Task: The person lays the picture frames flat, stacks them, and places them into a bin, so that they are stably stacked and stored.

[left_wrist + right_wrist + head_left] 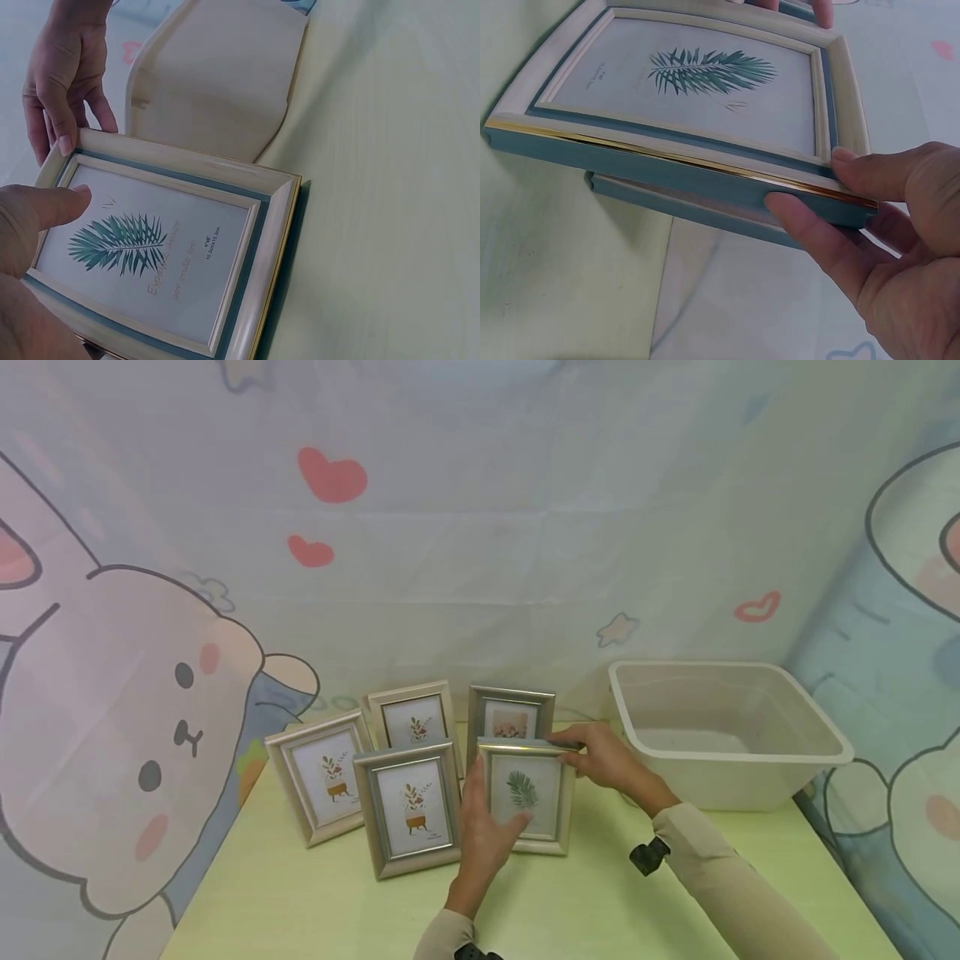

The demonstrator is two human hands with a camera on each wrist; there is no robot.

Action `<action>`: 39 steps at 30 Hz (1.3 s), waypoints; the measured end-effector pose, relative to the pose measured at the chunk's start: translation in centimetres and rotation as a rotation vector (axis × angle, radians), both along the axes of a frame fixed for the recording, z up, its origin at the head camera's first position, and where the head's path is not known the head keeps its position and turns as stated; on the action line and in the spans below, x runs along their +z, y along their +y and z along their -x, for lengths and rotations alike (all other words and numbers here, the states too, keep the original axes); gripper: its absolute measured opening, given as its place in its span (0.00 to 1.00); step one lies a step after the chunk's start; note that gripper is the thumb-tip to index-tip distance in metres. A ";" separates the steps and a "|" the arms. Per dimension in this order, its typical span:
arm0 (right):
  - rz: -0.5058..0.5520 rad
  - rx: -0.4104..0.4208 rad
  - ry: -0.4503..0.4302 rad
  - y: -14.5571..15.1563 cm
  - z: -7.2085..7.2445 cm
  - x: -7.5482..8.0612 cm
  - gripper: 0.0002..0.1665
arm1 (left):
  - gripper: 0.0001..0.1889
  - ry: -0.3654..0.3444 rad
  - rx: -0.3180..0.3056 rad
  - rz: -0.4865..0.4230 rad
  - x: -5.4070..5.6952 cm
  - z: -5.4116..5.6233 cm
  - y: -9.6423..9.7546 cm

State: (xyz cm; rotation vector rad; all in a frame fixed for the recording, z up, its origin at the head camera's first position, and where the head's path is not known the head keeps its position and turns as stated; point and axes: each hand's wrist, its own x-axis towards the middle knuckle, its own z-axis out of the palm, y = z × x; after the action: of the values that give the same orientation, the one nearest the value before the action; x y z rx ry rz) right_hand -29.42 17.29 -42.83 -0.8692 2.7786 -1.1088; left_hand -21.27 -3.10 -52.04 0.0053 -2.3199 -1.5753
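We see the leaf frame between two hands, near the front of the table. It stands up and leans back a little. Its long sides run up and down. Its low edge seems to rest on the table, though we can't be fully sure.

The left hand is by the long left side. Its fingers point up along that side, and its thumb reaches over the front, so we see the side held between thumb and fingers. We can't tell how hard that thumb pushes on the glass.

The right hand pinches the top right corner. We see its thumb on the front rim, with one finger on the side edge and others tucked behind. So the frame lies to the left of and below the right fingers, and to the right of the left fingers. The left thumb is the one nearer the leaf, and the right hand is nearer the big tub.

We think there is little room on the left, since the big plant frame is just beside the left hand. The pink picture frame stands behind. On the right we see a gap before the tub.
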 end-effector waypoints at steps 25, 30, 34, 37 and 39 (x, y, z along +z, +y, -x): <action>0.050 0.018 -0.186 3.6 0.0 1.8 0.22 | 0.36 -0.103 -0.306 -0.251 -1.7 -0.2 -3.3; 0.084 0.009 -0.231 4.1 -0.1 2.5 0.22 | 0.37 -0.117 -0.357 -0.226 -2.1 -0.4 -4.0; 0.099 0.017 -0.239 4.4 -0.1 2.4 0.23 | 0.37 -0.125 -0.397 -0.238 -1.9 -0.6 -4.3; 0.107 0.020 -0.244 4.8 -0.3 2.2 0.23 | 0.37 -0.132 -0.421 -0.238 -1.8 -0.9 -4.4; 0.112 0.014 -0.258 5.1 -0.4 2.1 0.23 | 0.36 -0.141 -0.429 -0.228 -1.8 -1.1 -4.4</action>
State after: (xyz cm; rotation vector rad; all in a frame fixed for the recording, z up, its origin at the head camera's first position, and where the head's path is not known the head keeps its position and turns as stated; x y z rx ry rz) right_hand -29.04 22.37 -40.72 -0.6964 2.5194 -1.2842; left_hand -20.18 -7.46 -53.85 -0.3598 -2.3406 -2.1013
